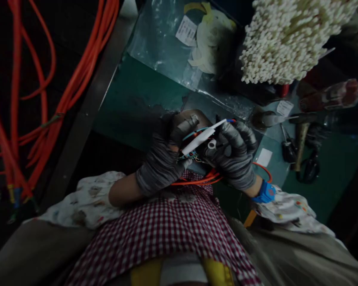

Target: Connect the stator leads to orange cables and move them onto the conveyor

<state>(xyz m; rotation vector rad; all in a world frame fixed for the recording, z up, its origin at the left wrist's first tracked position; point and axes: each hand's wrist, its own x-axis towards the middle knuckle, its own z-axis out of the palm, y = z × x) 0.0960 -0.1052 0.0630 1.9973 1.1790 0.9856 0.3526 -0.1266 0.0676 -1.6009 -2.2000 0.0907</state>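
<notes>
Both my hands wear grey striped gloves with bare or taped fingertips. My left hand (162, 165) is closed around a rounded, dull housing (193, 115) with its thumb and fingers at the near and far sides. Thin coloured wires and a small circuit board (192, 154) show inside it. A white sleeve (198, 141) slants across the opening, with blue and red wire ends at its narrow tip. My right hand (237, 157) has its fingers curled at that tip. A small white ring (211, 143) lies by its thumb. An orange cable (204, 182) passes beneath the hands.
Orange cables (65, 99) hang at the left beside a metal table edge (92, 107). Plastic bags (158, 43) and a pale roundish piece (213, 41) lie at the back. Many white-tipped pieces (280, 43) are heaped back right. A hammer (301, 143), scissors (310, 167) and bottle (262, 119) lie right.
</notes>
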